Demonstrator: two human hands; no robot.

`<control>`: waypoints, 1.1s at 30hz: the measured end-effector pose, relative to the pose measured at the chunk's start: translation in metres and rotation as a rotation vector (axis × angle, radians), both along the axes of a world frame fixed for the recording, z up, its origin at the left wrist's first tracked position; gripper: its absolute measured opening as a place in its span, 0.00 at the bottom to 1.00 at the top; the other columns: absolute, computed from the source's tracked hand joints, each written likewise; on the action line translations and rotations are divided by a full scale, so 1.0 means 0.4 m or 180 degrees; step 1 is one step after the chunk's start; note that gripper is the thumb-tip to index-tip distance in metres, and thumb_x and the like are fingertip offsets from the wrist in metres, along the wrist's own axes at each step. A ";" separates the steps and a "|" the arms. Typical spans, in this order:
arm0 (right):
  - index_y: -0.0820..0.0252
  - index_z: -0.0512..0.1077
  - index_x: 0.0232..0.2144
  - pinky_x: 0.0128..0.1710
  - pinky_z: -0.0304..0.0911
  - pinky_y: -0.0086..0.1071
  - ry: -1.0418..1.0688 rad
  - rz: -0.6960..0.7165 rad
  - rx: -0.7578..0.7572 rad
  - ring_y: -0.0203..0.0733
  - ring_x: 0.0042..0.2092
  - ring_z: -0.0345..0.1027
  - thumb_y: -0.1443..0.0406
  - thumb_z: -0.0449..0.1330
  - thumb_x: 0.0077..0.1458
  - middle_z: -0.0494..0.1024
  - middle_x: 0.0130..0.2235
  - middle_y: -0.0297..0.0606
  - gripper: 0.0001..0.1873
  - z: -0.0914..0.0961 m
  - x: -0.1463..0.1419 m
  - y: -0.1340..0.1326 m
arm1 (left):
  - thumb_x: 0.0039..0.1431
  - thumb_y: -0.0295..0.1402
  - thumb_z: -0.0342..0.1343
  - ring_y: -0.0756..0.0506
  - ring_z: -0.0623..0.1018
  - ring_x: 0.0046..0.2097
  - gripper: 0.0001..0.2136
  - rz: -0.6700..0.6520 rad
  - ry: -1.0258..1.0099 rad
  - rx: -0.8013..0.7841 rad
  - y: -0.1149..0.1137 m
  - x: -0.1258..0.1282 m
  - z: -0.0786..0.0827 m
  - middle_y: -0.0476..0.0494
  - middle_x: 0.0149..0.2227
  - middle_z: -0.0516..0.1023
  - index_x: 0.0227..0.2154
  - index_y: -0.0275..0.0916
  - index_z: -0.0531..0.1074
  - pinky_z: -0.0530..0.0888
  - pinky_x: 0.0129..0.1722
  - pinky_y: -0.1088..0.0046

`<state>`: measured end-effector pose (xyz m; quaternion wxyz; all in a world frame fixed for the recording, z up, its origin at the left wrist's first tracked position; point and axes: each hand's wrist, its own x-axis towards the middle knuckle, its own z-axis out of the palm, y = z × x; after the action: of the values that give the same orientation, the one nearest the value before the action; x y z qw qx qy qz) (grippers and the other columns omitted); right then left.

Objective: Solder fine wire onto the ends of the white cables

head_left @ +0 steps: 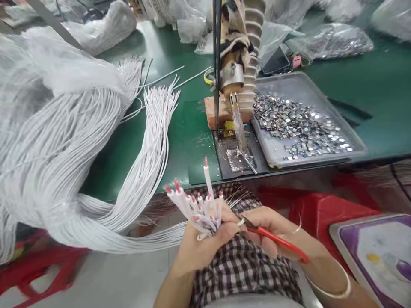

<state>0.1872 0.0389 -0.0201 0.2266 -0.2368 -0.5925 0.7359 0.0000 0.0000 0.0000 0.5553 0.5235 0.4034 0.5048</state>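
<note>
My left hand (205,244) is closed around a bunch of white cables (201,211) with reddish inner wires at their cut ends, held over my lap. One cable stands taller than the others. In my right hand (269,222) is a pair of pliers or cutters with red handles (282,244). The dark jaws are beside the left fingertips, at a short white piece of cable (240,222). Whether the jaws bite on it I cannot tell. From the left hand the cables trail left toward a large bundle of white cables (80,141) on the table.
A soldering iron (237,115) hangs from a stand, its tip over a dark plate (233,162). A brick (212,112) sits behind it. To the right lies a tray (356,149) of small metal pieces (295,124). Red stools (314,218) stand below the green table (183,149).
</note>
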 end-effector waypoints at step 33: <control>0.57 0.72 0.21 0.30 0.63 0.32 -0.1147 -0.1026 0.0123 0.40 0.30 0.63 0.48 0.64 0.55 0.67 0.27 0.36 0.21 0.054 0.086 -0.118 | 0.68 0.38 0.53 0.48 0.71 0.29 0.15 -0.0576 0.0549 0.0220 -0.015 0.013 0.028 0.46 0.27 0.73 0.28 0.37 0.77 0.69 0.32 0.73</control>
<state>0.2217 -0.0082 0.0016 0.2363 -0.4513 -0.5919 0.6246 0.0050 -0.0060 0.0111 0.5435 0.6180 0.3832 0.4194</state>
